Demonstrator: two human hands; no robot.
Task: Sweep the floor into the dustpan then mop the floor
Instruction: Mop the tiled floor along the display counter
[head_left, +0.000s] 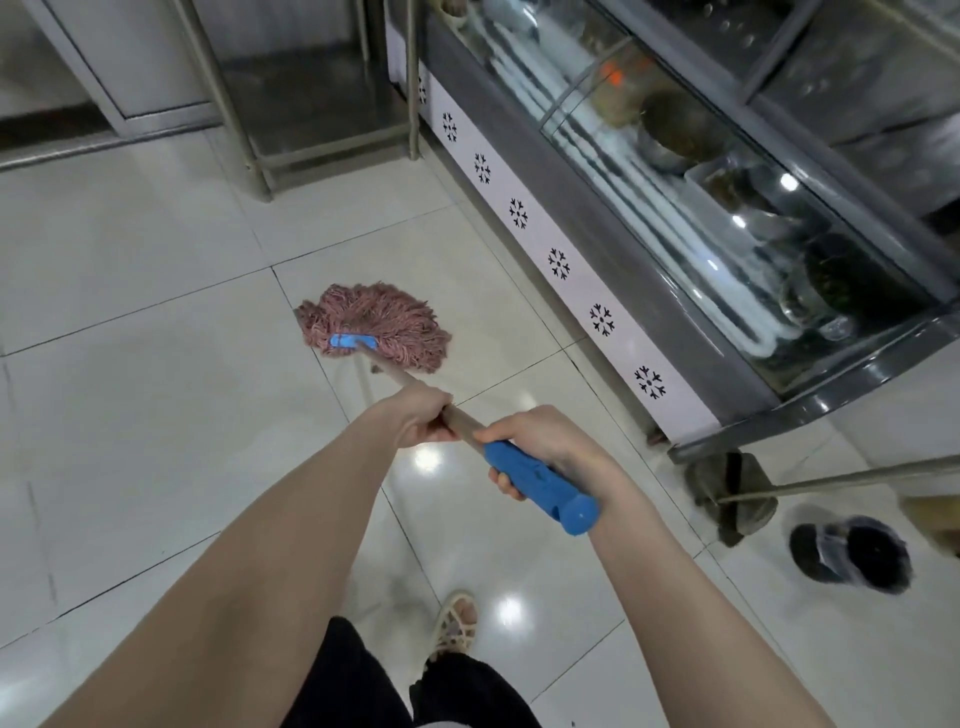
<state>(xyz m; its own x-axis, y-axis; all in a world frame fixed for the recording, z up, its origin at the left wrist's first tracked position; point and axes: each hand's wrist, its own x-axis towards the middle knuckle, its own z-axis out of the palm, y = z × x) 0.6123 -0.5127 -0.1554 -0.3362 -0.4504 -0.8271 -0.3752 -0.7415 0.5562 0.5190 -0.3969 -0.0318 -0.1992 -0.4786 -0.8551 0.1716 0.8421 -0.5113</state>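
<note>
since the mop (379, 332) lies spread on the tile floor (156, 291) ahead of us, near the glass freezer (701, 244), we judge the mopping step is in hand. our left hand (415, 421) grips the wooden shaft, our right hand (540, 447) wraps the blue end grip — we should press down evenly and pull in overlapping strokes.

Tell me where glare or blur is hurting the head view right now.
Head view: light glare spots on the glossy floor; reflections streak the freezer glass; the dustpan and dark container at right are motion-blurred; the mop is sharp; wide-angle bends the edges.
</note>
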